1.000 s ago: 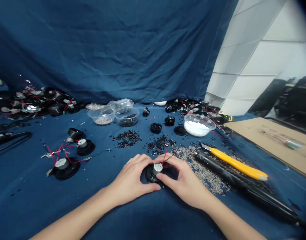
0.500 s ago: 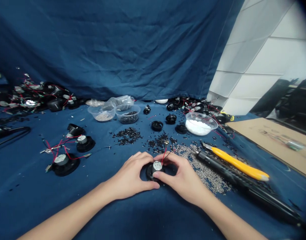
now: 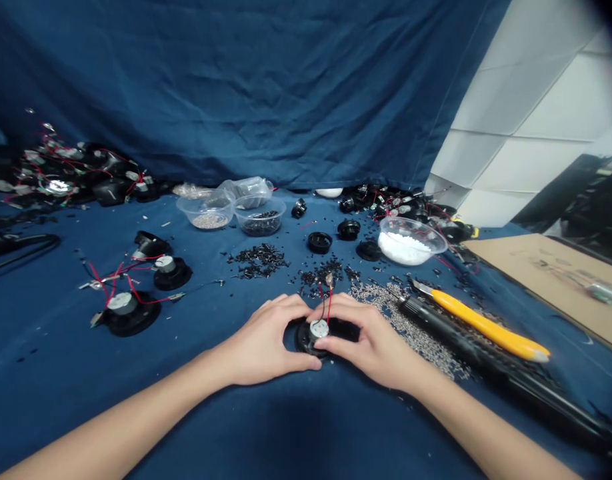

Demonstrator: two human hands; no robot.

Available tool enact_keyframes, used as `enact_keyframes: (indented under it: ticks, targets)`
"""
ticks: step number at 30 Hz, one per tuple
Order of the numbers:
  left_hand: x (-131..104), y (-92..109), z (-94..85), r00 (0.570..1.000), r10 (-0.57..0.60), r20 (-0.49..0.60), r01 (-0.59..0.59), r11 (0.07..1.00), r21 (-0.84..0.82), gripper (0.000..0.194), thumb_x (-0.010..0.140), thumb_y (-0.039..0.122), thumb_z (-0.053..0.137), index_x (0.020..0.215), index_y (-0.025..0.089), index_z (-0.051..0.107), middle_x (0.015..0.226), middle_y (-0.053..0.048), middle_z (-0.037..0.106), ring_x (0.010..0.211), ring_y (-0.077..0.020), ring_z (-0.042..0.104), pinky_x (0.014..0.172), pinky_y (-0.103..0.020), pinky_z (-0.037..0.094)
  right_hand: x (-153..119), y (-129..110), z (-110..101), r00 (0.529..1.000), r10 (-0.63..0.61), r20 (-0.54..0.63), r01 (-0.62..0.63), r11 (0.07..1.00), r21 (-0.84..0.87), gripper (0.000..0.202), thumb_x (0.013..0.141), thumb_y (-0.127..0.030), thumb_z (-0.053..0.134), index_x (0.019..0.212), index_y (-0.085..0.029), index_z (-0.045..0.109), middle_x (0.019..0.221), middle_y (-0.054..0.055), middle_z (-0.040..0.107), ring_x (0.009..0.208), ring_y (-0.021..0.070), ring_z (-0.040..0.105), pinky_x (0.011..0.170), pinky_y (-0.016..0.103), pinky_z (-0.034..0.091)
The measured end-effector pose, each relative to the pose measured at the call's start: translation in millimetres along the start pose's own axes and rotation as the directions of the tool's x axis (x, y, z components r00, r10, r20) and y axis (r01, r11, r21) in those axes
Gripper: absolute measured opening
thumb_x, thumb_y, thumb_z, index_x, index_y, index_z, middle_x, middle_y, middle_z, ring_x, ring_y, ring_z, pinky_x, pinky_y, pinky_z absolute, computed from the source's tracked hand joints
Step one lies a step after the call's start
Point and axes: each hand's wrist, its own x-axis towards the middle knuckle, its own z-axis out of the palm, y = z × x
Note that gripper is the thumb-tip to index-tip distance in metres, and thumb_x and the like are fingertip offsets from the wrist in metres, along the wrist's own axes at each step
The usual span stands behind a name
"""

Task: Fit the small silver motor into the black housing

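Note:
A silver motor [image 3: 319,329] with a red and a dark wire stands upright in a round black base [image 3: 303,339] on the blue cloth. My right hand [image 3: 369,337] pinches the motor between thumb and fingers. Around the left side of the base curves my left hand [image 3: 271,337], its thumb at the front edge and its fingertips behind. The base's right part is hidden by my right hand.
Two wired motor assemblies [image 3: 131,321] [image 3: 172,272] lie left. Behind are clear bowls [image 3: 206,217] [image 3: 260,223], a bowl of white pellets [image 3: 406,248] and black parts [image 3: 319,243]. Right are silver screws [image 3: 411,333], a yellow cutter [image 3: 489,325], a black screwdriver [image 3: 466,350] and cardboard [image 3: 536,267].
The view has shifted slightly. The wires on the motor now stand more upright and apart. Both hands keep nearly the same positions around the motor and base.

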Motion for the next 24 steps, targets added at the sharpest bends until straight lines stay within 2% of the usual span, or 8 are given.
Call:
enact_keyframes:
  ticks: [4, 8, 12, 15, 17, 19, 21, 24]
  targets:
    - [-7.0, -0.6, -2.5, 0.999, -0.044, -0.01, 0.043, 0.997, -0.06, 0.054, 0.067, 0.036, 0.081, 0.113, 0.023, 0.057, 0.11, -0.002, 0.062, 0.103, -0.023, 0.057, 0.095, -0.038, 0.043, -1.5, 1.0, 4.7, 0.997, 0.04, -0.072, -0.036, 0.998, 0.058, 0.016, 0.086, -0.025, 0.071, 0.101, -0.02, 0.069, 0.097, 0.003, 0.065, 0.089, 0.0182, 0.057, 0.082, 0.032, 0.043]
    - [-14.2, 10.7, -9.7, 0.993, -0.082, -0.082, 0.071, 0.989, -0.129, 0.086, 0.069, 0.042, 0.079, 0.141, 0.032, 0.033, 0.135, -0.002, 0.054, 0.118, -0.0223, 0.054, 0.101, -0.037, 0.043, 8.8, -4.5, 7.0, 0.924, 0.308, -0.224, -0.171, 0.861, 0.479, 0.021, 0.081, -0.032, 0.076, 0.097, -0.02, 0.072, 0.094, 0.004, 0.068, 0.084, 0.0162, 0.061, 0.076, 0.027, 0.048]
    - [-7.4, 28.7, -16.7, 0.932, 0.132, -0.337, -0.122, 0.991, 0.053, 0.061, 0.08, 0.036, 0.07, 0.132, 0.028, 0.038, 0.127, -0.003, 0.058, 0.114, -0.02, 0.057, 0.097, -0.033, 0.045, 23.0, -17.8, 13.8, 0.882, 0.443, -0.161, -0.102, 0.513, 0.852, 0.028, 0.078, -0.039, 0.079, 0.096, -0.018, 0.072, 0.094, 0.004, 0.069, 0.083, 0.0116, 0.061, 0.076, 0.02, 0.048]
    - [1.9, 37.1, -22.0, 0.837, 0.311, -0.45, -0.229, 0.946, 0.229, 0.04, 0.083, 0.025, 0.06, 0.119, 0.021, 0.044, 0.106, -0.005, 0.06, 0.094, -0.0175, 0.061, 0.083, -0.029, 0.05, 21.4, -22.1, 19.6, 0.899, 0.432, -0.07, -0.116, 0.389, 0.914, 0.027, 0.083, -0.043, 0.073, 0.092, -0.017, 0.073, 0.09, 0.004, 0.069, 0.083, 0.0117, 0.062, 0.081, 0.022, 0.05]
    - [5.3, 39.0, -24.5, 0.794, 0.362, -0.489, -0.242, 0.925, 0.293, 0.037, 0.079, 0.021, 0.057, 0.114, 0.018, 0.045, 0.098, -0.005, 0.058, 0.083, -0.0165, 0.06, 0.075, -0.028, 0.051, 13.1, -20.7, 18.7, 0.873, 0.486, -0.04, -0.232, 0.486, 0.843, 0.034, 0.085, -0.048, 0.068, 0.087, -0.015, 0.072, 0.084, 0.006, 0.069, 0.078, 0.015, 0.064, 0.078, 0.028, 0.053]
    - [5.6, 38.9, -24.6, 0.766, 0.396, -0.506, -0.243, 0.908, 0.342, 0.036, 0.076, 0.02, 0.056, 0.111, 0.017, 0.046, 0.094, -0.005, 0.057, 0.079, -0.0165, 0.059, 0.071, -0.028, 0.051, 2.7, -19.6, 12.9, 0.851, 0.48, -0.213, -0.27, 0.748, 0.606, 0.034, 0.086, -0.046, 0.066, 0.09, -0.013, 0.071, 0.082, 0.008, 0.068, 0.074, 0.0183, 0.065, 0.075, 0.034, 0.054]
    - [4.2, 38.4, -21.9, 0.739, 0.457, -0.495, -0.28, 0.876, 0.392, 0.038, 0.074, 0.022, 0.056, 0.109, 0.016, 0.046, 0.09, -0.005, 0.057, 0.075, -0.0167, 0.059, 0.068, -0.028, 0.051, -4.4, -22.0, 4.8, 0.889, 0.215, -0.405, -0.149, 0.97, 0.19, 0.031, 0.084, -0.033, 0.068, 0.109, -0.014, 0.067, 0.1, 0.011, 0.067, 0.09, 0.0226, 0.064, 0.085, 0.039, 0.052]
    - [1.7, 39.3, -14.7, 0.673, 0.573, -0.468, -0.392, 0.813, 0.431, 0.04, 0.072, 0.027, 0.057, 0.108, 0.014, 0.046, 0.083, -0.005, 0.057, 0.07, -0.0166, 0.059, 0.061, -0.026, 0.051, -3.3, -30.2, -2.8, 0.952, -0.178, -0.25, 0.133, 0.973, -0.187, 0.05, 0.081, -0.015, 0.064, 0.13, -0.019, 0.056, 0.131, 0.01, 0.051, 0.122, 0.0244, 0.047, 0.104, 0.041, 0.04]
